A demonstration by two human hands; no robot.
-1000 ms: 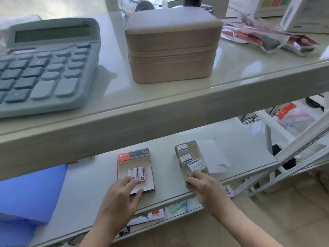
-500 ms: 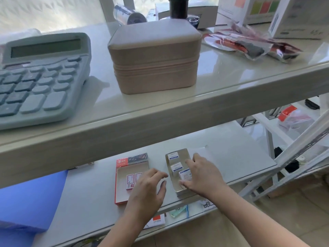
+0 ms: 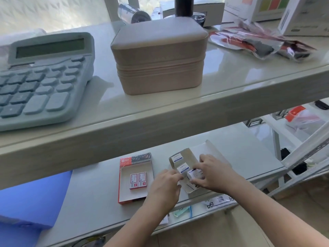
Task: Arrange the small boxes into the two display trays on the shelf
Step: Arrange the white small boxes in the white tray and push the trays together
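Two display trays lie on the lower shelf (image 3: 99, 198). The red-edged tray (image 3: 124, 191) on the left holds two small red-and-white boxes (image 3: 138, 180) side by side. The brown cardboard tray (image 3: 189, 155) on the right holds three small white boxes with blue labels: one at the back (image 3: 176, 158), one in the middle (image 3: 183, 168) and one at the front (image 3: 195, 174). My right hand (image 3: 213, 172) grips the front white box over the tray. My left hand (image 3: 164, 188) rests against the brown tray's left side, fingers curled at its edge.
On the upper shelf stand a grey-blue calculator (image 3: 42, 77), a beige zip case (image 3: 158, 56) and plastic-wrapped packets (image 3: 258, 41). A blue sheet (image 3: 33, 198) lies at the lower shelf's left. White paper (image 3: 211, 148) lies behind the brown tray. A metal rack (image 3: 302, 154) stands to the right.
My left hand has moved from the red-edged tray to the brown tray's left side. My right hand has shifted onto the front white box and taken hold of it.
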